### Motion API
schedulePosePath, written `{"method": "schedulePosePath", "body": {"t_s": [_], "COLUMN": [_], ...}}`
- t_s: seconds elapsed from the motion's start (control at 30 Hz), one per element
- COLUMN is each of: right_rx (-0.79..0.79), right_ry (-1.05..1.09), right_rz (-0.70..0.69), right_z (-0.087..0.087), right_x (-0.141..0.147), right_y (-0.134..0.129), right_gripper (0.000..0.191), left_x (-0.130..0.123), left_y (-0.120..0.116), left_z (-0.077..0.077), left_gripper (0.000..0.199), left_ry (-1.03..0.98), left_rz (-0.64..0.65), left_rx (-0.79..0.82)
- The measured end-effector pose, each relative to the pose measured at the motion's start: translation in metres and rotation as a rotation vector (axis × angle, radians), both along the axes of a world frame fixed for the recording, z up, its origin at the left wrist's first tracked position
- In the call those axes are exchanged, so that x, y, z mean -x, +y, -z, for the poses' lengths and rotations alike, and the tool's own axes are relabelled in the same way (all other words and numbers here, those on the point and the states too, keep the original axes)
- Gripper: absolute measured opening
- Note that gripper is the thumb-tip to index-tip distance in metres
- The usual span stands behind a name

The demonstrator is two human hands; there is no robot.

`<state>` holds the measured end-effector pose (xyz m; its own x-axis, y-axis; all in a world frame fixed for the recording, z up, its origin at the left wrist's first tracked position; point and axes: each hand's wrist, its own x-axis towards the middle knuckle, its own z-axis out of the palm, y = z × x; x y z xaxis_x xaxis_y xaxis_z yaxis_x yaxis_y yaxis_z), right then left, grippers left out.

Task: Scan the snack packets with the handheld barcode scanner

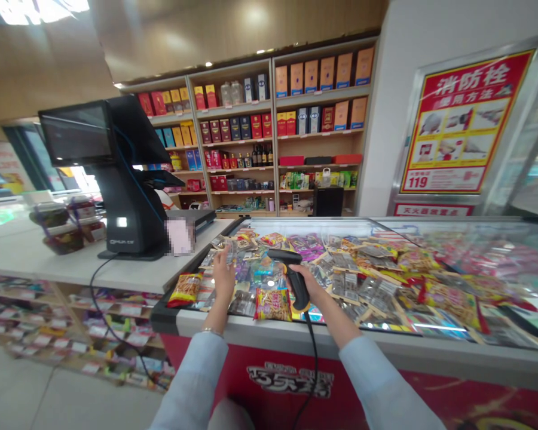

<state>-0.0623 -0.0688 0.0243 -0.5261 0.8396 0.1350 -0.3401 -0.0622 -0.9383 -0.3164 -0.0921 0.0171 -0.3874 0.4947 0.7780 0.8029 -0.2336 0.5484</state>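
My right hand is wrapped round the handle of a black barcode scanner. The scanner's head points left, and its cord hangs down over the front of the freezer. My left hand reaches forward at the left end of the glass top, its fingers closed at a small clear snack packet; the fingertips are partly hidden. Between my hands, near the front edge, lies a red and yellow noodle snack bag. A similar snack bag rests at the left corner, left of my left wrist.
Many snack packets are spread over the glass-topped freezer. A checkout terminal stands on the white counter at left, near tubs. Behind are shelves of boxes. A red fire-hydrant sign hangs on the right wall.
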Motion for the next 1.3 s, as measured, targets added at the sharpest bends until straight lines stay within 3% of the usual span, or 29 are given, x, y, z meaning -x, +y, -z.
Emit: {"method": "schedulePosePath", "body": {"t_s": [0.4,1.13,1.3], "right_rx": [-0.013,0.004,0.010], "right_ry": [0.020,0.046,0.111], "right_rz": [-0.018,-0.009,0.001], "right_z": [-0.002,-0.007,-0.019], "right_x": [-0.003,-0.004,-0.015], "right_y": [-0.001,-0.006,-0.014], "right_gripper": [0.037,0.034,0.033], "left_x": [0.000,-0.001,-0.003], "left_y": [0.000,0.000,0.003], "left_z": [0.000,0.000,-0.007], "left_gripper": [0.050,0.047,0.038], "left_ry": [0.155,0.173,0.233], "left_rz": [-0.007,-0.014,0.018], "left_rx": [0.018,0.003,-0.022]}}
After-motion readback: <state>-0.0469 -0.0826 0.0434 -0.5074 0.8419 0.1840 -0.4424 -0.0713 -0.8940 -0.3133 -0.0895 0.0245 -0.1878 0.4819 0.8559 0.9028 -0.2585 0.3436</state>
